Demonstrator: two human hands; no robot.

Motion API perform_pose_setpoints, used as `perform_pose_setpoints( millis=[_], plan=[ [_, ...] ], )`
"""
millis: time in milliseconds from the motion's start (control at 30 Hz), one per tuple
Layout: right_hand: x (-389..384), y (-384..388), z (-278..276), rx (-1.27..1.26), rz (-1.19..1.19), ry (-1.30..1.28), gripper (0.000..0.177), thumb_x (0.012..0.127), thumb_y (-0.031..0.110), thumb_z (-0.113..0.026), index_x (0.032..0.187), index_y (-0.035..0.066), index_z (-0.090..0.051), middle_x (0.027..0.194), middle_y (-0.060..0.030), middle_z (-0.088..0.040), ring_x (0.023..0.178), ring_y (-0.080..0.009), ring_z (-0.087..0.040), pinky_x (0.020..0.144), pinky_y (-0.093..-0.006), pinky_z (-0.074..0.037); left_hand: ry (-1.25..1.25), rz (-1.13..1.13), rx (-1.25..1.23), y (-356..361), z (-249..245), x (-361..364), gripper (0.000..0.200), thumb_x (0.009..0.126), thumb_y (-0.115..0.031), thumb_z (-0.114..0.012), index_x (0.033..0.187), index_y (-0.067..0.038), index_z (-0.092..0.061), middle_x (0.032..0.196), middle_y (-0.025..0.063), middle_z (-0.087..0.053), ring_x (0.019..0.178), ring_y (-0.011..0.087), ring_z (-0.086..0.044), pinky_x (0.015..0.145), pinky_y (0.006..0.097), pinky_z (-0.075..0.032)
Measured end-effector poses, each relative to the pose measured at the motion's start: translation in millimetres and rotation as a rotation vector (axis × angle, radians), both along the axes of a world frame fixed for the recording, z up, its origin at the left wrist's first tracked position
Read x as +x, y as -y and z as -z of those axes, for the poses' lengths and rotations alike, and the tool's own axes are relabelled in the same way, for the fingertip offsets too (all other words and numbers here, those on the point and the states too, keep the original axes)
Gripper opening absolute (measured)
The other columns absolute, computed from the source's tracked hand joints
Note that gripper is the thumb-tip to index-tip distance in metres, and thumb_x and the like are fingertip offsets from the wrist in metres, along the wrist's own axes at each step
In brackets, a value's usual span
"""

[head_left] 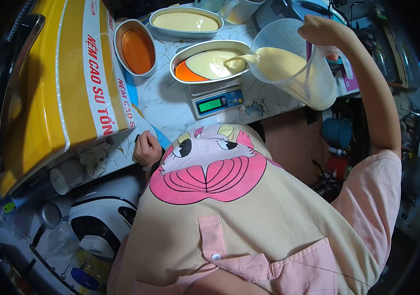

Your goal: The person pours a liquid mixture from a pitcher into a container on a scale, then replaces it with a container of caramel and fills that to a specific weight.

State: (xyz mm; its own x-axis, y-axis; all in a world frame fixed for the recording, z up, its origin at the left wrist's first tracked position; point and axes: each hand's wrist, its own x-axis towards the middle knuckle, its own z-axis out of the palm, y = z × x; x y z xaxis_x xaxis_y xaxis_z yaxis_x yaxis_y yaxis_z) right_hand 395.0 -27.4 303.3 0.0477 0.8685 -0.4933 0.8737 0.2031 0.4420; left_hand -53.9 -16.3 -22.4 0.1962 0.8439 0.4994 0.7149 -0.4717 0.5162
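Observation:
My right hand (322, 33) is closed at the top of a large translucent measuring jug (325, 81), which is tilted to the left. Pale yellow liquid (242, 59) streams from its lip into an oval metal tin (174, 58). Inside that tin, the liquid covers most of an orange-brown layer (190, 73). Underneath is a digital scale (218, 102) with a lit green display that seems to read 435. My left hand (147, 148) rests with curled fingers at the table's front edge, apart from the tins, and I see nothing in it.
Another oval tin (186, 34) with pale liquid stands behind. One with only a brown layer (139, 51) sits to the left, beside a big yellow box (67, 73). A second jug (242, 10) is at the back. The marble-patterned table (163, 105) ends near my body.

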Motion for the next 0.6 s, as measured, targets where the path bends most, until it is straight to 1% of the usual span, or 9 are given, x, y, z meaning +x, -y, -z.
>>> perform_pose_setpoints(
  millis=[200, 267, 300, 367, 500, 600],
  plan=[
    [-5, 0, -2, 0.065, -0.046, -0.045, 0.015, 0.079, 0.008, -0.060, 0.080, -0.005, -0.068, 0.083, -0.0208, -0.066, 0.069, -0.0311, -0.068, 0.065, -0.0384, -0.058, -0.007, -0.005, -0.008, 0, 1, -1, 0.008, 0.087, -0.011, -0.057, 0.088, -0.007, -0.064, 0.072, 0.0084, -0.062, 0.059, 0.0311, -0.061, 0.049, 0.0400, -0.046],
    [-23, -7, -4, 0.047, 0.173, 0.011, 0.016, 0.080, 0.009, -0.060, 0.081, -0.004, -0.068, 0.083, -0.0209, -0.066, 0.070, -0.0309, -0.068, 0.066, -0.0379, -0.058, -0.008, -0.006, -0.013, 1, 1, -1, 0.008, 0.087, -0.011, -0.057, 0.088, -0.007, -0.064, 0.072, 0.0085, -0.062, 0.059, 0.0312, -0.061, 0.049, 0.0400, -0.046],
    [-18, -6, -3, 0.047, 0.173, 0.011, 0.016, 0.080, 0.009, -0.060, 0.081, -0.004, -0.068, 0.083, -0.0209, -0.066, 0.070, -0.0309, -0.068, 0.066, -0.0379, -0.058, -0.009, -0.006, -0.019, 1, 0, -1, 0.008, 0.087, -0.011, -0.057, 0.088, -0.007, -0.064, 0.073, 0.0085, -0.063, 0.059, 0.0313, -0.061, 0.049, 0.0400, -0.046],
    [-5, -3, -2, 0.029, -0.006, -0.023, 0.017, 0.080, 0.010, -0.061, 0.082, -0.004, -0.069, 0.084, -0.0206, -0.067, 0.070, -0.0309, -0.068, 0.066, -0.0375, -0.058, -0.009, -0.008, -0.014, 1, 2, -1, 0.008, 0.087, -0.011, -0.057, 0.088, -0.007, -0.064, 0.073, 0.0086, -0.063, 0.059, 0.0314, -0.061, 0.049, 0.0401, -0.046],
    [-10, -4, -8, 0.049, 0.004, -0.053, 0.016, 0.078, 0.010, -0.062, 0.083, -0.003, -0.070, 0.084, -0.0202, -0.067, 0.070, -0.0308, -0.068, 0.066, -0.0370, -0.058, -0.002, -0.008, -0.019, 1, 1, 0, 0.008, 0.087, -0.011, -0.057, 0.088, -0.007, -0.064, 0.072, 0.0087, -0.062, 0.059, 0.0315, -0.061, 0.049, 0.0403, -0.046],
    [-7, -5, -10, 0.012, 0.025, -0.067, 0.016, 0.077, 0.009, -0.064, 0.084, -0.003, -0.070, 0.084, -0.0194, -0.067, 0.070, -0.0306, -0.068, 0.065, -0.0368, -0.058, 0.008, -0.007, -0.022, 0, 2, -1, 0.008, 0.087, -0.011, -0.057, 0.088, -0.007, -0.064, 0.072, 0.0088, -0.062, 0.059, 0.0316, -0.060, 0.049, 0.0404, -0.046]
  ],
)
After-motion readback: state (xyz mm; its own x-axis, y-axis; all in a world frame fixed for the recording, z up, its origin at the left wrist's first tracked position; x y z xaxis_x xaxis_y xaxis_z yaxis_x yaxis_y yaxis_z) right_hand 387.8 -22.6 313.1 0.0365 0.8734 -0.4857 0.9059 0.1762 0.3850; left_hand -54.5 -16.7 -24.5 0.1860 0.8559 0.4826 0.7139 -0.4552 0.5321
